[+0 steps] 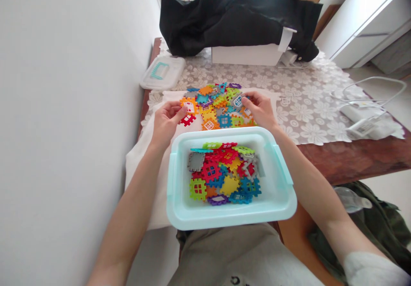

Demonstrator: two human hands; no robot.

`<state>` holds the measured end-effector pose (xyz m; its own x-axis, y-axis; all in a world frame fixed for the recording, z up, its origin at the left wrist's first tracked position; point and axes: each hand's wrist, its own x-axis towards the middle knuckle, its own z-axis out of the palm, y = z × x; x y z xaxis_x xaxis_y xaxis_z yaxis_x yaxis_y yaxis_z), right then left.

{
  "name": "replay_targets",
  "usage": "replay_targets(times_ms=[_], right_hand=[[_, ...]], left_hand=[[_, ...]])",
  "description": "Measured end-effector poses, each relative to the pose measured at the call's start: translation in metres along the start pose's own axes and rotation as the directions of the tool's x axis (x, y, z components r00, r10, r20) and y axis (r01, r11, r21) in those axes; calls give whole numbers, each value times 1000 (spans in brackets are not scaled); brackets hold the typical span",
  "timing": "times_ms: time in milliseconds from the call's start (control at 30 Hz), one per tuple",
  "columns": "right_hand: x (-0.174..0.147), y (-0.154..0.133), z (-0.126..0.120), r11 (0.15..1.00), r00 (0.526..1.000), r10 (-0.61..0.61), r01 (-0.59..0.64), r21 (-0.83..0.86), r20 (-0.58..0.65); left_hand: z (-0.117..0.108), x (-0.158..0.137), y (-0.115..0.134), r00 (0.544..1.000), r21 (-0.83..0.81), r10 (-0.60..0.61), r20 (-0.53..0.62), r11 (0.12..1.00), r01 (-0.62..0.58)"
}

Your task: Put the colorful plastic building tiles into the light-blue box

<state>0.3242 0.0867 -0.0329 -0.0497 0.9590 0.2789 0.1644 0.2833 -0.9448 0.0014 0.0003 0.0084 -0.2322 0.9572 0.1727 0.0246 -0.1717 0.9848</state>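
Note:
My left hand (167, 119) pinches an orange interlocking plastic tile (189, 105) with a window pattern. A red window tile (188, 120) shows just under it; I cannot tell whether the two are joined. On the far side of the pile, my right hand (260, 108) grips a grey window tile (237, 102) between thumb and fingers. Between both hands lies a loose heap of coloured tiles (224, 120) on white cloth. Nearer to me stands a light turquoise plastic tub (276, 192), holding many more tiles in red, blue, yellow, green, purple and grey.
A clear lid (163, 72) with a turquoise handle lies at the back left, by the wall. Black cloth (231, 16) covers a white box (245, 55) at the back. A white device with a cable (366, 119) sits on the lace tablecloth (308, 119) at right.

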Motion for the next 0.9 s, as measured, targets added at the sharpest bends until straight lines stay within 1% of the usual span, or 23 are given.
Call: replay_targets(times_ms=[100,167,267,333,467,567,667,767,900], right_hand=[[1,-3,1,973,997,65,-55,224,-40],[1,-6,0,933,994,112,-98,347,-19],[0,-11,-1,888,988,151,-151,434,34],[-1,-15,-3,895,986,154,-164,414,57],[-3,-24,-5,955,986,129,-152,253,104],[-4,-28,-6,970,985,117,-141,199,130],[-6,-32,-6,967,985,108,-136,214,137],[-8,-37,-8,957,988,84,-115,266,126],[-13,-52,-14,938,981,72,-128,321,180]], left_hand=[[-1,0,7,996,-175,-85,10,981,85],[-1,-2,13,993,-251,-116,26,961,119],[0,-5,22,991,-300,-128,46,944,135],[0,-7,28,989,-295,-131,63,944,144],[-1,-11,36,986,-260,-130,108,953,154],[-2,-13,38,986,-240,-103,133,962,133],[-2,-15,38,981,-231,-88,174,965,127],[-1,-17,39,975,-222,-87,207,966,133],[1,-20,38,972,-192,-86,218,973,129]])
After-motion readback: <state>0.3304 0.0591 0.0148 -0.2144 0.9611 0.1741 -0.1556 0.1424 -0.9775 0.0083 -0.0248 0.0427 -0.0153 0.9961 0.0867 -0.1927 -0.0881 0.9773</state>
